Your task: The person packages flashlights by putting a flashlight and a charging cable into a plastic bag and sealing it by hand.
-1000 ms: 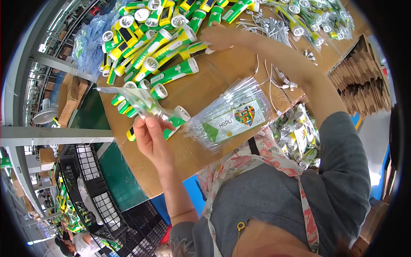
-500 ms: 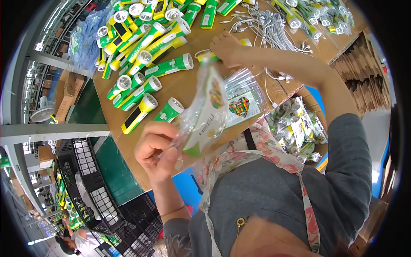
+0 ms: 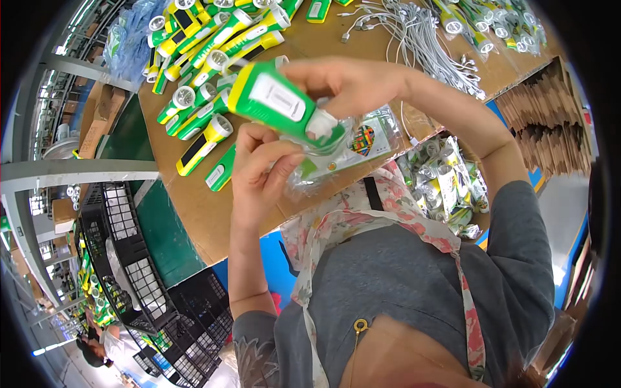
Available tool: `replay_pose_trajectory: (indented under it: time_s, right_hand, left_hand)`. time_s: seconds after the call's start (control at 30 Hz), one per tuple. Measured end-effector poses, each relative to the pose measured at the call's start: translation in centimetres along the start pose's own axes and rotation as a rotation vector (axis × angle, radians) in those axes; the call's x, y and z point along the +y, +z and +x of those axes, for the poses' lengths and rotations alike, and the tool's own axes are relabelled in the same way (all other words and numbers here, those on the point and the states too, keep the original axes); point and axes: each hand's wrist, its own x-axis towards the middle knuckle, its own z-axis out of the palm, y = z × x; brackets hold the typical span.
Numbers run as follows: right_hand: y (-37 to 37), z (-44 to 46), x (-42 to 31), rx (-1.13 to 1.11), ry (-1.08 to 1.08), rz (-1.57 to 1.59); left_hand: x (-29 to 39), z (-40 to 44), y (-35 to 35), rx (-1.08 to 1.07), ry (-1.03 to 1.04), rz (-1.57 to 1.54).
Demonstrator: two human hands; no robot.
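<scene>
Flashlight (image 3: pixel 277 98) hangs above cardboard (image 3: pixel 174 207), gripped in our right hand (image 3: pixel 359 84); our left hand (image 3: pixel 262 165) pinches clear bag (image 3: pixel 326 147) just beside it. Printed bags (image 3: pixel 385 132) lie below. Beyond: heaped flashlights (image 3: pixel 223 35), white cables (image 3: pixel 420 39) to their right.
</scene>
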Motion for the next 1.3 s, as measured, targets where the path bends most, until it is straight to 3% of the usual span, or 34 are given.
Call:
replay_pose_trajectory:
  time_s: [0.07,0.13,0.2,0.3,0.33,0.4,0.5,0.57,0.6,0.67,0.73,0.8,0.9,0.93,1.0,1.03,1.17,1.23,1.3]
  right_hand:
    - [-0.1,-0.5,2.1,-0.172,0.050,0.050]
    - [-1.1,-1.7,-0.4,-0.366,0.299,-0.275]
    - [-0.8,-2.2,-1.7,-0.548,0.464,-0.709]
    - [2.4,-1.5,-2.5,-0.655,0.795,-1.003]
    - [2.2,-2.3,-0.7,-0.525,0.459,-1.022]
    - [0.5,-4.4,-0.3,-0.125,0.083,-0.839]
    - [-0.6,-8.4,1.7,0.197,-0.024,-0.923]
    - [-2.1,-11.1,5.3,0.160,0.323,-0.862]
    - [-1.5,-11.0,5.2,0.247,0.256,-0.862]
    - [0.8,-10.5,4.6,0.405,0.123,-0.856]
    - [3.1,-10.1,3.2,0.399,0.112,-0.842]
    - [2.6,-10.8,2.2,0.362,0.065,-0.875]
    - [0.6,-14.7,2.8,0.601,-0.075,-0.628]
    - [0.5,-16.1,2.6,0.708,-0.045,-0.364]
    - [0.8,-18.5,2.2,0.900,0.018,0.183]
    - [0.1,-19.2,2.5,0.777,-0.095,0.241]
    - [-1.0,-21.4,1.5,0.692,0.555,-0.290]
    - [-0.5,-20.4,2.7,0.483,0.639,-0.705]
    - [0.6,-17.1,3.2,0.522,0.646,-0.598]
  left_hand:
    - [0.4,-0.8,0.1,0.091,-0.099,-0.162]
    - [1.2,-1.9,-0.8,0.109,-0.269,-0.301]
    - [0.9,-2.3,0.3,0.008,-0.193,-0.251]
    - [1.2,-1.2,1.6,-0.062,-0.143,-0.102]
    - [1.1,-0.7,1.6,-0.070,-0.126,-0.048]
    - [0.3,-1.2,1.0,-0.054,-0.124,0.077]
    - [-1.7,-3.1,0.8,-0.009,-0.197,0.114]
    - [-1.2,-2.1,1.4,0.011,-0.208,0.401]
    - [-0.6,-1.2,1.9,0.023,-0.212,0.542]
    - [1.5,1.5,4.4,-0.032,0.027,0.623]
    - [2.0,2.2,6.3,-0.154,0.112,0.627]
    - [1.3,1.9,7.4,-0.335,0.048,0.555]
    - [1.5,0.3,3.6,-0.383,-0.119,0.514]
    - [0.7,-0.6,2.4,-0.358,-0.245,0.295]
    - [-1.2,-0.4,3.6,-0.291,-0.288,0.211]
    - [-2.2,-0.3,4.6,-0.257,-0.311,0.169]
    - [-4.8,-1.9,9.8,-0.228,-0.051,0.697]
    - [-4.8,-2.2,10.6,-0.194,-0.101,0.729]
    - [-3.9,-2.1,10.6,-0.251,-0.196,0.761]
